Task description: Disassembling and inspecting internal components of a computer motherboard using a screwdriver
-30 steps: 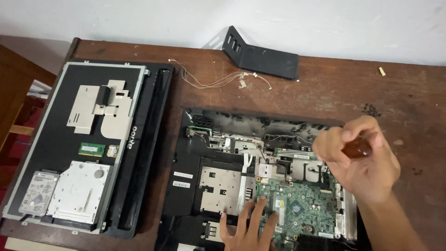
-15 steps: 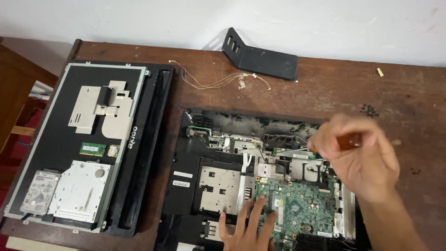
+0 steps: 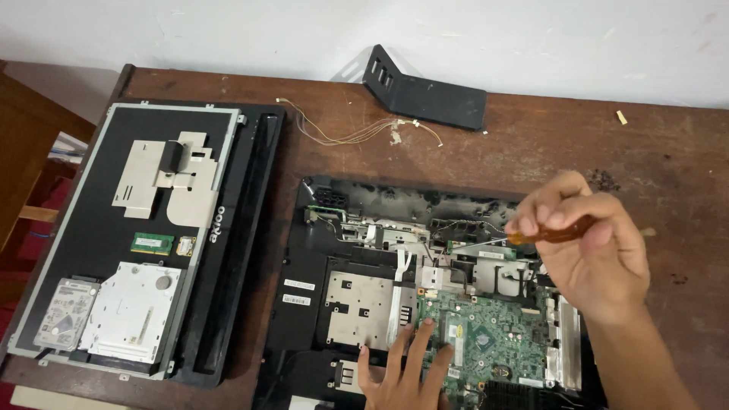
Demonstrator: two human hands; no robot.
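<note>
Working from the single head view: the right hand (image 3: 588,254) is curled around an amber-handled screwdriver (image 3: 548,232), fingers pinching the handle while the thin shaft slants down and left toward the upper middle of the opened laptop base (image 3: 304,250). The tip is too small to place exactly; it seems to sit near the metal brackets just above the green motherboard (image 3: 486,334). The left hand (image 3: 406,372) lies spread, fingertips pressed on the board's left edge beside the silver shield plate (image 3: 361,307).

The laptop base lies near the front edge of the brown table (image 3: 668,152), right of centre. To do this step well, as I judge it, the shaft should stand more upright over the screw head before any turn, since a slanted tip may slip and scratch the board. The spread hand is well placed to steady the chassis, though it should press on the frame rather than on components.

Toward the table's left edge rests the removed screen panel (image 3: 91,250) with a hard drive (image 3: 64,313), an optical drive (image 3: 133,311) and a small memory stick (image 3: 152,243) laid on it. Near the back edge lie loose thin wires (image 3: 349,133) and a black angled bracket (image 3: 425,95), well apart from both hands.
</note>
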